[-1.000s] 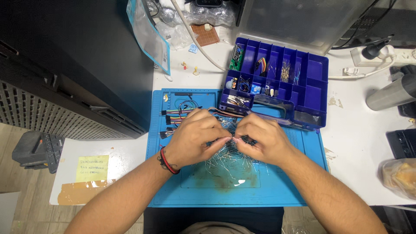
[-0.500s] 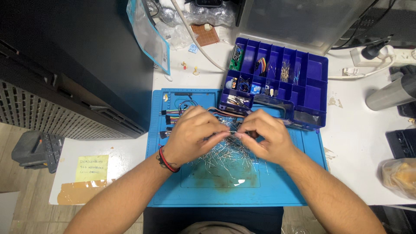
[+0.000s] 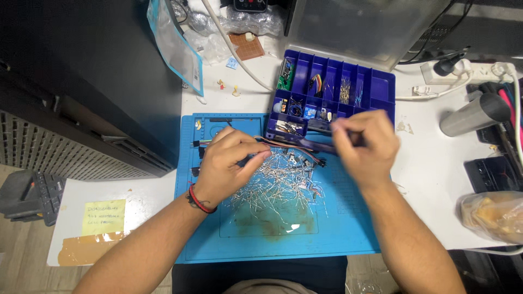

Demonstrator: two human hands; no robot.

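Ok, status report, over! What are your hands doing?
Left hand resting on heap of thin silvery wire-legged parts, blue mat. Right hand raised, fingers pinched; held item too small to tell. Blue compartment box just behind.

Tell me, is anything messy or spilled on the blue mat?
Yes. A heap of thin metal-legged parts lies loose across the blue mat beside the left hand, outside the purple compartment box. A brownish stain marks the mat just below the heap.

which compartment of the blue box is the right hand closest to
The wide one at the box's near right corner; the right hand is raised just in front of it, while the small compartments lie further left or back.
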